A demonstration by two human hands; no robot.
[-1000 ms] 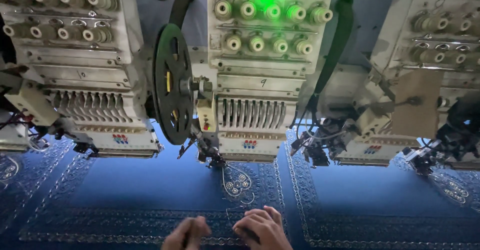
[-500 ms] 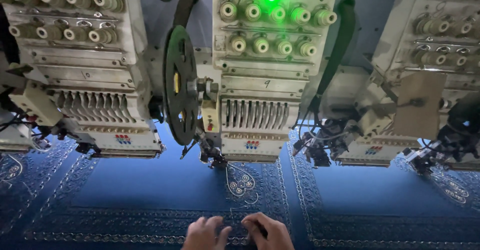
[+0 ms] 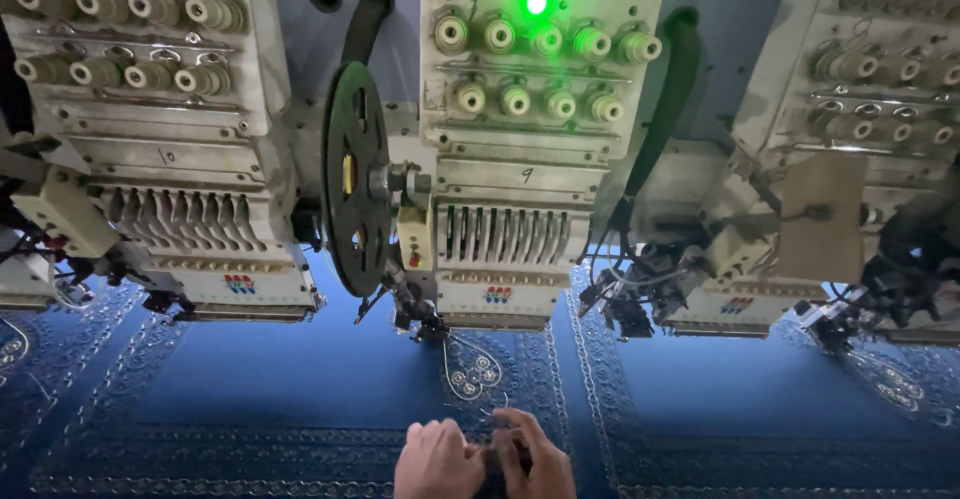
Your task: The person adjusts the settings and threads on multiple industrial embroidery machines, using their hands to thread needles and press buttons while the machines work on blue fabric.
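a flat machine bed carries a stretched deep blue cloth (image 3: pixel 300 379) stitched with pale silvery scroll borders; a small paisley motif (image 3: pixel 472 371) is sewn into it.

Small red-and-blue labels sit on the machine heads' lower fronts: left label (image 3: pixel 239 283) at nine o'clock, middle label (image 3: pixel 497 295) centre, right label (image 3: pixel 737 305) at three o'clock.

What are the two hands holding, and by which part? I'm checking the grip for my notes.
It cannot be told: left hand and right hand meet fingertip to fingertip over the blue embroidered fabric, hiding whatever is pinched.
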